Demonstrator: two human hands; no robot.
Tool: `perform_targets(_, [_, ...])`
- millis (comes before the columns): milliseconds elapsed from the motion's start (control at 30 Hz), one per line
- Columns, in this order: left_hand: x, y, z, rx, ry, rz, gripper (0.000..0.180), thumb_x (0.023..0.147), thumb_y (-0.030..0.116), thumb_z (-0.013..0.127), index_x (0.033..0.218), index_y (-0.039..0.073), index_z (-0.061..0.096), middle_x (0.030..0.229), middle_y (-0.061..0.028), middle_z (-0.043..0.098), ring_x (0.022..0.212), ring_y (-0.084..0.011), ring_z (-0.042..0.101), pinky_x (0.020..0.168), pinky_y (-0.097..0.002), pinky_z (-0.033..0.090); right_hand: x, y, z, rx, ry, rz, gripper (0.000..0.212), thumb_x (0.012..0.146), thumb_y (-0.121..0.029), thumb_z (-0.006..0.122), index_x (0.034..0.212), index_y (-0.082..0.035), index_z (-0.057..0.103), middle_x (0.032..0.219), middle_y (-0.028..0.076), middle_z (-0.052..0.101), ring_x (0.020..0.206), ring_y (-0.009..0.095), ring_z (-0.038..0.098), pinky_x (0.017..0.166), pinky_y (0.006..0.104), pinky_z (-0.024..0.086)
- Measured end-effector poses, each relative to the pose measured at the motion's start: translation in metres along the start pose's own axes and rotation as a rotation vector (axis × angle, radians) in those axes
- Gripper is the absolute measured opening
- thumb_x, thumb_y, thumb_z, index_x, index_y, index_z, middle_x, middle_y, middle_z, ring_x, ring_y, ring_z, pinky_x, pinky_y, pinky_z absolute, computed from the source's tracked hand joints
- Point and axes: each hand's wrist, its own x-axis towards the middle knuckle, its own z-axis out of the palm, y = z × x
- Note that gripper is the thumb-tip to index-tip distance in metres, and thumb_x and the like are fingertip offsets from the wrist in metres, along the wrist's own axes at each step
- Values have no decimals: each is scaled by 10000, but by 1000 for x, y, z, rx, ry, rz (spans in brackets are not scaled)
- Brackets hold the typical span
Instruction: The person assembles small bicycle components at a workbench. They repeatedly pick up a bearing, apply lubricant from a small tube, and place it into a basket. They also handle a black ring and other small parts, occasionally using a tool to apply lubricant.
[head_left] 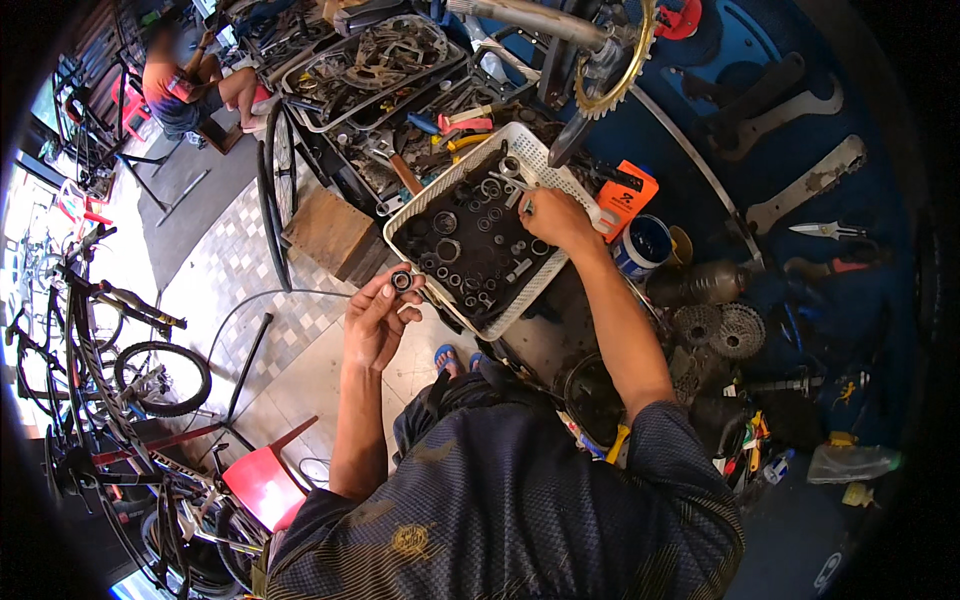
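Observation:
My left hand pinches a small dark metal ring between thumb and fingertips, just off the near left corner of a white plastic basket. Inside the basket lie several round metal parts, among them a larger ring, on a dark, greasy bottom. Over the basket's right side, my right hand is closed on a slim silvery tool with a bit of green at the grip. Its tip points left over the parts; the exact kind of tool is unclear.
A toothed chainring on a metal shaft hangs above the basket's far side. An orange box and a blue-white tub stand to the right. A wooden block is at left. Farther off are bicycles and a seated person.

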Motion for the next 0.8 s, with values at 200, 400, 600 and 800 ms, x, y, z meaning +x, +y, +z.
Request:
perform_targets(200, [7, 4, 0, 66, 61, -15, 357, 1050, 129, 560, 1343, -73, 586, 1195, -222, 709, 920, -222, 726, 747, -320, 608, -1, 2, 17, -10, -62, -93, 200, 853, -137, 669, 1028, -123, 764, 1007, 188, 750, 964, 379, 719, 852, 492, 572])
perform_targets(400, [12, 7, -3, 112, 90, -14, 352, 1051, 133, 563, 1334, -75, 591, 1187, -214, 714, 918, -211, 727, 743, -308, 609, -7, -13, 29, -146, -204, -106, 220, 812, -243, 781, 973, -92, 771, 997, 180, 753, 952, 363, 731, 832, 495, 578])
perform_targets(600, [12, 6, 1, 107, 101, -21, 341, 1054, 124, 557, 1322, -83, 595, 1170, -208, 720, 915, -208, 729, 736, -308, 613, -18, -29, 37, -194, -246, -45, 279, 824, -259, 795, 959, -16, 776, 963, 216, 755, 947, 373, 742, 822, 484, 596])
perform_targets(800, [13, 5, 6, 116, 87, -28, 343, 1052, 119, 559, 1325, -86, 592, 1175, -214, 718, 913, -212, 731, 739, -316, 615, -20, -30, 42, -222, -193, -46, 216, 820, -202, 777, 916, -8, 777, 945, 222, 754, 906, 372, 749, 784, 474, 604])
